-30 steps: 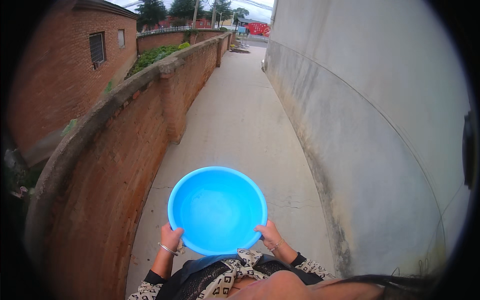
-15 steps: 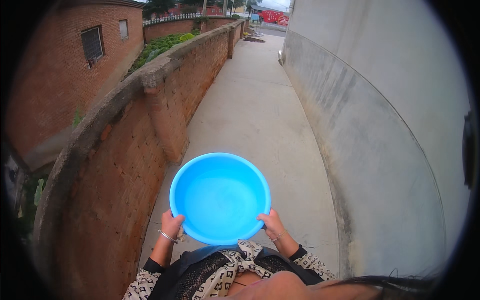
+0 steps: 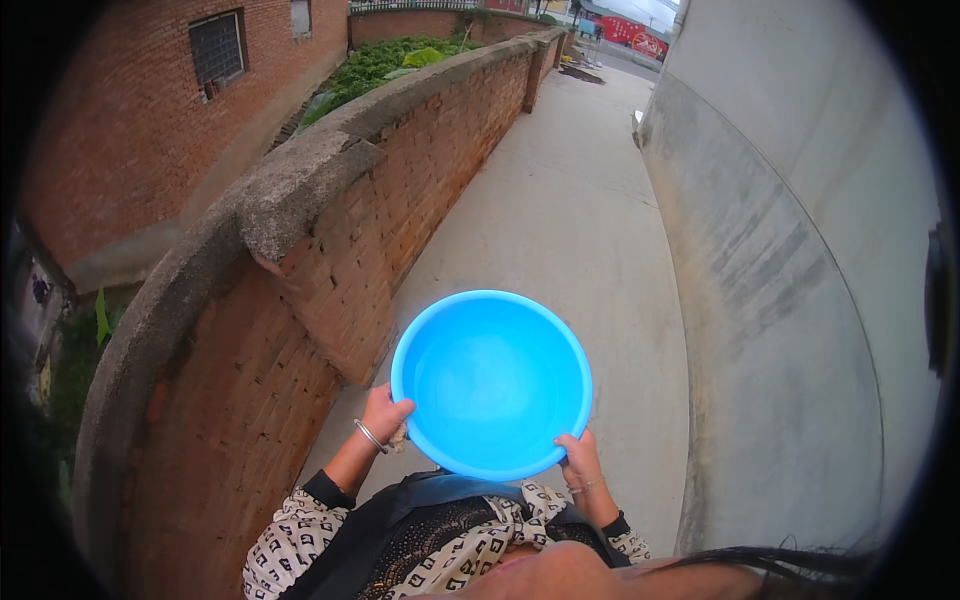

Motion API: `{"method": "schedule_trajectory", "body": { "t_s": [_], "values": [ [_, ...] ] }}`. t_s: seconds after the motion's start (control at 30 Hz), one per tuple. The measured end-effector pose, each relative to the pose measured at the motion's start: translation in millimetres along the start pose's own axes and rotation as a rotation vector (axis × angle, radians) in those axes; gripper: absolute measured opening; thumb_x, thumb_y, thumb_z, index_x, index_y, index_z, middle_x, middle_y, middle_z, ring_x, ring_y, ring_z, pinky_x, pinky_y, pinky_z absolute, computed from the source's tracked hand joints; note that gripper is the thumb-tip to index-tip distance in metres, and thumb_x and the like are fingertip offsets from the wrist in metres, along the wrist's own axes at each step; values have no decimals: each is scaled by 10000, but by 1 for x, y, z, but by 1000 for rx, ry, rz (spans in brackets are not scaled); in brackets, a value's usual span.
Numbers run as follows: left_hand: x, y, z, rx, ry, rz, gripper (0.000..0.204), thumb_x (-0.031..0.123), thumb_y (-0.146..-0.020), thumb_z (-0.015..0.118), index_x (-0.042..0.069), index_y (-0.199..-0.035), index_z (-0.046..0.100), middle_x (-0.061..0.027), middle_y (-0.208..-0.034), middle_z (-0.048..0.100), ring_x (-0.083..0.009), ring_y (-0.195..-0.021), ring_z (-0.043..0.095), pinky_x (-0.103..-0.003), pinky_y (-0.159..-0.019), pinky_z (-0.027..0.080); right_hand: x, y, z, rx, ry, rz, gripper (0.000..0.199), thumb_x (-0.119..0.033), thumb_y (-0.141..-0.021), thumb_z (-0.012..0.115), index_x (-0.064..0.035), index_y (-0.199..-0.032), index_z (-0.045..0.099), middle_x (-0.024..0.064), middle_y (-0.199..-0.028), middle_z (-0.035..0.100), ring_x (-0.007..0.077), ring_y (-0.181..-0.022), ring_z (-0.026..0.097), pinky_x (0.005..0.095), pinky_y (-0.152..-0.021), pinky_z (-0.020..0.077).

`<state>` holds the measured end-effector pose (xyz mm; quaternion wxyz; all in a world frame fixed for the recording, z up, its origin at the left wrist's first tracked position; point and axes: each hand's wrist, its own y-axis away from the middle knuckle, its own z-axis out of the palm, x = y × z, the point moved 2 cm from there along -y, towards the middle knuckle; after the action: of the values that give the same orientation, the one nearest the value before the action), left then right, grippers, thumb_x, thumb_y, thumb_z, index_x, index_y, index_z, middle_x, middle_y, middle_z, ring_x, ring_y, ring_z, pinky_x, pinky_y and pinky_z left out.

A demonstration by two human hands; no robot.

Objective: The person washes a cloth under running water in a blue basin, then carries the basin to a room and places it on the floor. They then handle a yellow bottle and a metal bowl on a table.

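A round bright blue plastic basin [image 3: 492, 385] is held out in front of my body, its open top facing up. My left hand [image 3: 385, 412] grips the left of its rim, thumb over the edge and fingers beneath, mostly hidden. On the lower right of the rim, my right hand [image 3: 578, 458] has the same hold. A crumpled light-coloured thing [image 3: 398, 438] shows beside my left hand, too small to name. The inside of the basin looks smooth; whether it holds clear water I cannot tell.
A low brick wall [image 3: 440, 150] with a rough concrete cap runs along my left. On the right stands a tall grey plastered wall [image 3: 760, 250]. Between them a concrete path [image 3: 560, 220] leads ahead. Green plants [image 3: 385, 70] and a brick building [image 3: 130, 130] lie beyond the low wall.
The wall's pillar is nearer and the view has swung left and tilted. The basin and both hands now sit further right in the picture, with the hold unchanged.
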<state>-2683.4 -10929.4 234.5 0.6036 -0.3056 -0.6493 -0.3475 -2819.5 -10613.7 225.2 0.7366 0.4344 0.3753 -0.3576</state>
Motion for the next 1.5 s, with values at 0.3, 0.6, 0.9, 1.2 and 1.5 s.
{"method": "schedule_trajectory", "body": {
  "t_s": [0.3, 0.6, 0.9, 1.2, 1.5],
  "values": [
    [37, -322, 106, -90, -3, -103, 279, 67, -673, 579, -77, -912, 587, -107, -782, 625, -165, -658, 602, -300, -613, 504, -157, -291, 22, 40, 28, -42, 472, 38, -645, 543, 55, -1109, 456, 111, -935, 562, 214, -783, 587, 327, -629, 529],
    [86, -626, 183, -7, 22, -75, 303, 57, -660, 564, -87, -926, 582, -113, -777, 628, -165, -645, 601, -284, -585, 499, -287, -607, 51, -77, 12, -17, 412, 17, -672, 554, 60, -1074, 477, 127, -941, 574, 225, -785, 588, 338, -660, 524],
    [111, -934, 286, -39, 31, -52, 298, 55, -650, 552, -87, -909, 593, -97, -762, 622, -153, -618, 578, -277, -565, 481, -394, -902, 50, -52, 25, -15, 424, -5, -683, 572, 49, -1093, 480, 111, -923, 579, 211, -758, 604, 336, -632, 538],
    [140, -1249, 401, -153, -4, -81, 242, 79, -649, 570, -71, -837, 598, -83, -697, 608, -149, -589, 569, -284, -535, 472, -524, -1162, 57, 109, 34, -38, 395, -3, -680, 564, 58, -1064, 491, 123, -917, 575, 218, -764, 602, 347, -635, 540],
    [152, -1533, 527, -130, 60, -59, 237, 44, -670, 558, -88, -867, 579, -94, -734, 615, -145, -587, 567, -274, -538, 479, -627, -1473, 29, 63, 41, -105, 371, 26, -681, 538, 59, -1048, 492, 111, -896, 574, 194, -737, 592, 311, -618, 518]
  ]
}}
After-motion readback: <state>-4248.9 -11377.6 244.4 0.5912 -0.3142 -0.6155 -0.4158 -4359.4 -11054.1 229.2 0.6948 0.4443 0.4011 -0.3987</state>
